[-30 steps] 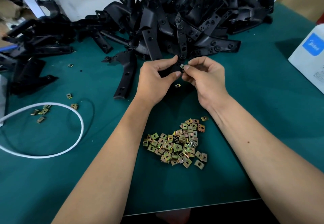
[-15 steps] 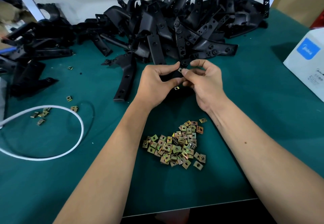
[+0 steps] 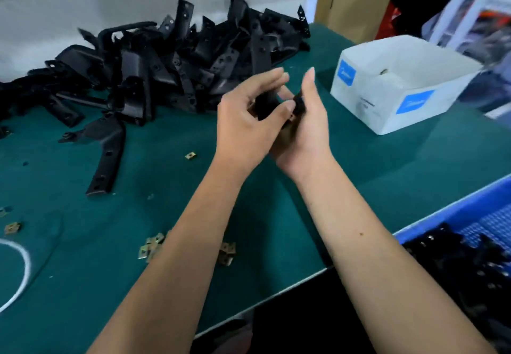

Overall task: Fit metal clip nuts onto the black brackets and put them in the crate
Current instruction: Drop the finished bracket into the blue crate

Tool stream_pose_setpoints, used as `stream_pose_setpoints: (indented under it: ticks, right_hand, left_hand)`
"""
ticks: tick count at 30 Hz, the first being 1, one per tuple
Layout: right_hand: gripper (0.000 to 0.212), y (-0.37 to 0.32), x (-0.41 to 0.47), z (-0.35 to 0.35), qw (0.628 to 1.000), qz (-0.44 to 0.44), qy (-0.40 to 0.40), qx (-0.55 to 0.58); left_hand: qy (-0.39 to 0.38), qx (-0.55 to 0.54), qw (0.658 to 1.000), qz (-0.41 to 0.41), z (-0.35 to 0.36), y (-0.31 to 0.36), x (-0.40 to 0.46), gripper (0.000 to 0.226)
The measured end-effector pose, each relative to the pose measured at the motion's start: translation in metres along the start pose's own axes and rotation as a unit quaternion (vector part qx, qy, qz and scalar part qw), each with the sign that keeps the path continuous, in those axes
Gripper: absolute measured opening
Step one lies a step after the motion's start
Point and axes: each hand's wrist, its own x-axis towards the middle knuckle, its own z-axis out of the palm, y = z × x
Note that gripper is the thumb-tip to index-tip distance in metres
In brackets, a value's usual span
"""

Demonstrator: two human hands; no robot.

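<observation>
My left hand (image 3: 246,124) and my right hand (image 3: 309,129) meet above the green mat, and both hold one black bracket (image 3: 265,106) between them. Most of that bracket is hidden by my fingers. A brass clip nut (image 3: 292,117) shows on it by my right thumb. The blue crate (image 3: 453,216) sits at the lower right below the table edge, with several black brackets inside. A big pile of black brackets (image 3: 179,60) lies at the back of the mat. My left forearm covers most of the heap of loose clip nuts (image 3: 150,248).
An open white cardboard box (image 3: 365,104) stands right of my hands. One long bracket (image 3: 107,151) lies apart on the mat, with a single clip nut (image 3: 190,155) close by. A white cable (image 3: 25,265) loops at the left edge. Cardboard and shelving stand behind.
The view has swung right, bringing the white box and the blue crate into sight. My hands have lifted with the bracket and my fingers have spread, no longer pinching at its tip.
</observation>
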Motion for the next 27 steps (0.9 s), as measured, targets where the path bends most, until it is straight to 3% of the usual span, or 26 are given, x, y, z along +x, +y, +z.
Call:
stream_pose_setpoints:
  ticks: [3, 7, 12, 14, 16, 20, 22, 25, 27]
  right_hand:
    - [0.077, -0.056, -0.032, -0.033, 0.995, -0.073, -0.010, 0.068]
    - [0.061, -0.125, -0.097, -0.104, 0.975, -0.205, 0.033, 0.083]
    - [0.041, -0.171, -0.202, -0.213, 0.921, -0.319, 0.221, 0.036]
    - [0.030, -0.172, -0.238, -0.263, 0.891, -0.306, 0.335, 0.024]
    - [0.032, -0.160, -0.266, -0.310, 0.863, -0.242, 0.442, 0.032]
    - [0.043, -0.126, -0.297, -0.369, 0.839, -0.139, 0.516, 0.103]
    - [0.032, -0.120, -0.302, -0.386, 0.801, -0.132, 0.579, 0.077]
    - [0.032, -0.125, -0.298, -0.394, 0.678, -0.102, 0.728, -0.031]
    - [0.025, -0.134, -0.288, -0.385, 0.627, -0.129, 0.767, -0.053]
  left_hand:
    - [-0.106, -0.052, 0.993, 0.011, 0.066, 0.019, -0.004, 0.046]
    - [-0.269, -0.032, 0.962, 0.022, 0.168, 0.041, -0.031, 0.043]
    - [-0.413, 0.019, 0.906, 0.085, 0.263, 0.048, -0.093, 0.039]
    - [-0.456, 0.043, 0.886, 0.072, 0.288, 0.035, -0.118, 0.035]
    - [-0.496, 0.059, 0.866, 0.032, 0.307, 0.016, -0.145, 0.029]
    - [-0.549, 0.114, 0.826, -0.051, 0.322, -0.026, -0.187, 0.025]
    - [-0.567, 0.133, 0.810, -0.065, 0.322, -0.037, -0.196, 0.024]
    - [-0.565, 0.162, 0.808, -0.034, 0.322, -0.036, -0.191, 0.021]
    - [-0.556, 0.160, 0.816, 0.013, 0.327, -0.024, -0.181, 0.022]
